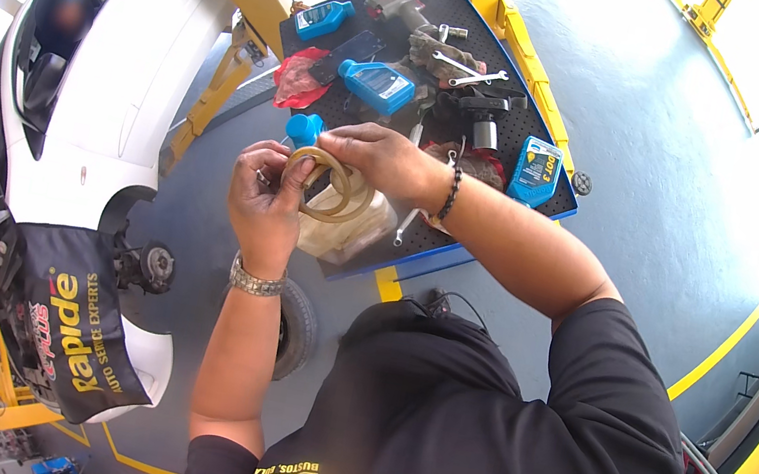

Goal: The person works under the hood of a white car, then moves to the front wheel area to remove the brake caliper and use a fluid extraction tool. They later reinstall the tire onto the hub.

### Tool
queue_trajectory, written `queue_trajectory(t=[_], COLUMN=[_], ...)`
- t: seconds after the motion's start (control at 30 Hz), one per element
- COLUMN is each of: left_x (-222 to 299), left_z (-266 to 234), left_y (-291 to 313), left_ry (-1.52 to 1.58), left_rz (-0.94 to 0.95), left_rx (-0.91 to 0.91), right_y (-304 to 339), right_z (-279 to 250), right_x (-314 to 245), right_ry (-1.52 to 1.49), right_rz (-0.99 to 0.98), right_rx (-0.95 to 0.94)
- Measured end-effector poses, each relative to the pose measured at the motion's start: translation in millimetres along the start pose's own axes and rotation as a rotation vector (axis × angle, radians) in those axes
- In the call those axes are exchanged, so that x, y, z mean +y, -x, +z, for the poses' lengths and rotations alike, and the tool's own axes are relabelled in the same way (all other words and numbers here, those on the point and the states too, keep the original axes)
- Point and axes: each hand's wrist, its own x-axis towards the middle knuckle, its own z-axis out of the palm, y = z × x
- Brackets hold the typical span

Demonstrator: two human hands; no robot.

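Observation:
A yellowish, see-through flexible hose is coiled in a few loops between my two hands. My left hand pinches the left side of the coil between thumb and fingers. At the top of the loops, the bent fingers of my right hand close on the same hose. Just beyond my fingertips is a small blue plastic bottle, partly covered by them; whether they touch it I cannot tell. Below the coil, a whitish translucent plastic container sits on the near corner of the black perforated work table.
On the table lie blue bottles, an impact wrench, spanners, dirty rags and a red plastic wrapper. A raised white car with a bare wheel hub stands left. A tyre is beside my left forearm.

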Motion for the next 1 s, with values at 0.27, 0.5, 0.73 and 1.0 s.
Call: queue_trajectory(t=[0.27, 0.5, 0.73, 1.0], left_x=[12, 15, 31, 35], left_z=[11, 22, 7, -16], left_y=[15, 23, 15, 13], left_ry=[-0.334, -0.583, -0.824, -0.630], left_rz=[0.355, 0.440, 0.570, 0.503], left_rx=[-0.015, 0.175, 0.028, 0.256], right_y=[9, 9, 14, 14], right_z=[18, 18, 17, 8], right_x=[1, -13, -7, -5], right_ry=[0.167, 0.243, 0.163, 0.343], right_rz=[-0.089, -0.045, -0.040, -0.014], right_rx=[0.163, 0.128, 0.183, 0.412])
